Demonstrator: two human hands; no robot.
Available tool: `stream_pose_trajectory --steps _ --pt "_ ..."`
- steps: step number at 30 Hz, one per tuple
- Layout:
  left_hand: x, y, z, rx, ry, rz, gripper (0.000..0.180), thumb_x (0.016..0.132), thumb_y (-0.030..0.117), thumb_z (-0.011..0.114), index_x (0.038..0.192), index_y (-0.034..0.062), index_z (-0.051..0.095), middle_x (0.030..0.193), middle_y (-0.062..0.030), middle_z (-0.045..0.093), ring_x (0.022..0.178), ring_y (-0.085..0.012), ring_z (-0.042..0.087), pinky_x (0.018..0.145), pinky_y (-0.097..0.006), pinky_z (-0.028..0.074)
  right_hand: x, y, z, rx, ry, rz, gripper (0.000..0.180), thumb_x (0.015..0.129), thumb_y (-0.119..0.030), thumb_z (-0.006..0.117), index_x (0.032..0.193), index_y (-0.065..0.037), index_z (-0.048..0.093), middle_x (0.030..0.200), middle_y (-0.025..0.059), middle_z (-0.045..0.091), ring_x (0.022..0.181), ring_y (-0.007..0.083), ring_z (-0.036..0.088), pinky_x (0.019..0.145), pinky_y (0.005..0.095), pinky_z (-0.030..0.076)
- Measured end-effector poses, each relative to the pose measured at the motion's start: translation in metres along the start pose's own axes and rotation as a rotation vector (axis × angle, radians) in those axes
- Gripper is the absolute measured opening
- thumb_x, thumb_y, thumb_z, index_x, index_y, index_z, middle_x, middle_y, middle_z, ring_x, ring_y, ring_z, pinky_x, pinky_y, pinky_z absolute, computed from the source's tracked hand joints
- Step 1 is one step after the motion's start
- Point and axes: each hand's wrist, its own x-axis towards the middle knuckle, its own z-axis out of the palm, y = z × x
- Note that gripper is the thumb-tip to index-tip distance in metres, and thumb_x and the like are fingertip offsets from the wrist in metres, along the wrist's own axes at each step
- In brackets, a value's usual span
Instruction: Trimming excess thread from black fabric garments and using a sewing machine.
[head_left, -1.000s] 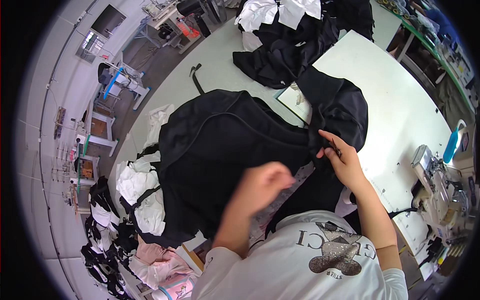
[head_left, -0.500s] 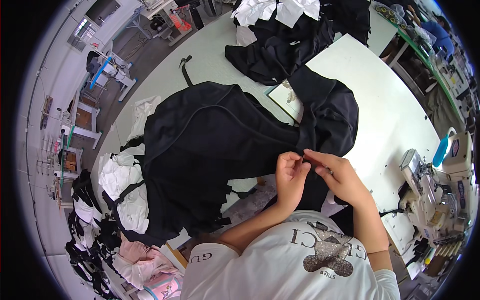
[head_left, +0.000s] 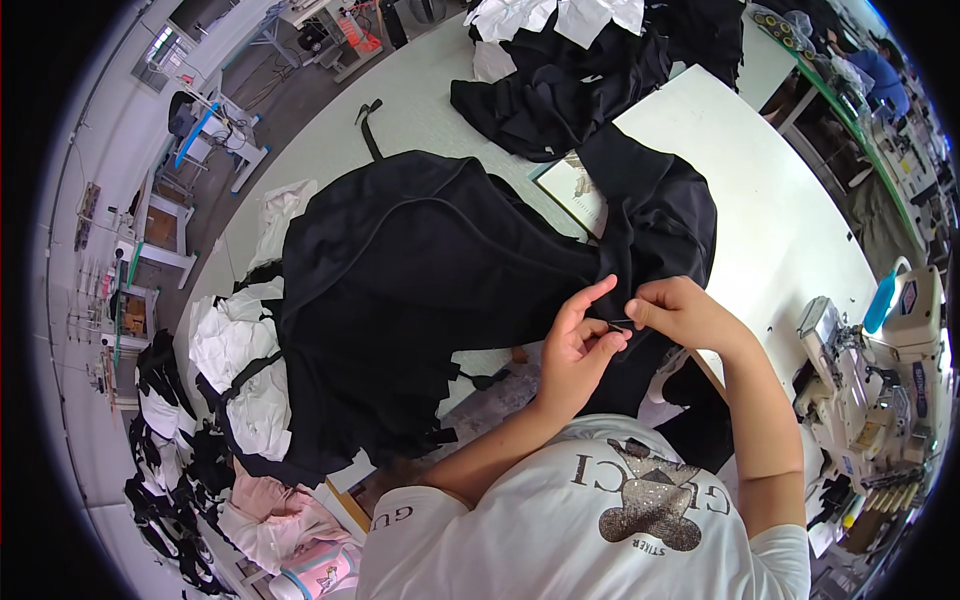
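Note:
A large black garment [head_left: 400,270] lies spread over the pale table, with a bunched part [head_left: 665,215] on its right. Close to its near edge, both of my hands meet over a small, thin dark piece [head_left: 621,325], perhaps a strip or fold of black cloth; its kind is too small to make out. My left hand [head_left: 578,350] pinches it between thumb and bent fingers, the index finger raised. From the right, my right hand [head_left: 685,315] closes thumb and fingertips on the same piece. Black cloth hangs below the hands toward my lap.
Behind lies a heap of black cloth [head_left: 560,100] with white sheets [head_left: 595,20]. Crumpled white material [head_left: 235,335] sits at the left edge. A sewing machine [head_left: 870,390] stands to the right. A pink bundle [head_left: 285,515] is low on the left. Another person [head_left: 880,75] sits far right.
My hands have come slightly lower and the left index finger has lifted. My right hand has turned, its elbow swinging outward. The dark piece now shows between the fingertips.

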Motion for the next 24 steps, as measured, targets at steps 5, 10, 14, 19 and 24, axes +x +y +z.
stream_pose_trajectory --steps 5,10,14,19,24 --pt "0.0 -0.001 -0.001 0.023 -0.023 -0.026 0.056 0.083 -0.01 0.058 0.135 -0.0003 0.038 0.142 -0.0107 0.042 0.084 -0.0074 0.061 0.07 -0.019 0.048 0.009 0.006 0.006 0.13 -0.066 -0.084 0.04 0.091 -0.034 0.062 0.075 0.003 0.064 0.062 0.0042 0.06 0.058 0.0089 0.05 0.052 0.0274 0.04" --pt "0.002 0.005 0.001 0.004 -0.011 -0.046 0.06 0.083 -0.01 0.059 0.137 -0.0006 0.035 0.144 -0.0112 0.038 0.084 -0.009 0.061 0.073 -0.02 0.05 0.01 0.012 0.009 0.203 -0.064 -0.054 0.033 0.089 -0.026 0.063 0.073 0.002 0.064 0.064 0.0023 0.061 0.059 0.0063 0.05 0.052 0.024 0.039" --pt "0.0 0.003 -0.008 -0.018 -0.046 -0.015 0.062 0.083 -0.011 0.058 0.139 -0.0008 0.031 0.147 -0.0137 0.032 0.087 -0.0114 0.062 0.08 -0.024 0.053 -0.006 0.018 0.019 0.486 -0.073 -0.205 0.043 0.068 -0.016 0.077 0.104 0.001 0.064 0.065 -0.0039 0.047 0.061 0.0048 0.042 0.056 0.0217 0.035" --pt "0.004 0.016 -0.019 0.162 -0.229 0.024 0.065 0.084 -0.009 0.058 0.142 0.0028 0.029 0.143 -0.0197 0.037 0.096 -0.0143 0.063 0.086 -0.026 0.049 -0.018 0.038 0.063 0.462 0.112 -0.072 0.015 0.076 -0.005 0.071 0.079 -0.003 0.057 0.067 -0.0066 0.046 0.062 0.0023 0.039 0.055 0.0204 0.031" --pt "0.02 0.088 -0.056 0.899 0.322 0.199 0.013 0.091 0.005 0.055 0.096 0.0005 0.066 0.083 -0.01 0.069 0.074 -0.0151 0.067 0.063 -0.026 0.052 -0.032 0.066 0.054 0.808 0.51 -0.167 0.029 0.071 -0.009 0.075 0.094 -0.002 0.058 0.074 -0.0066 0.05 0.065 0.0029 0.045 0.06 0.0195 0.037"
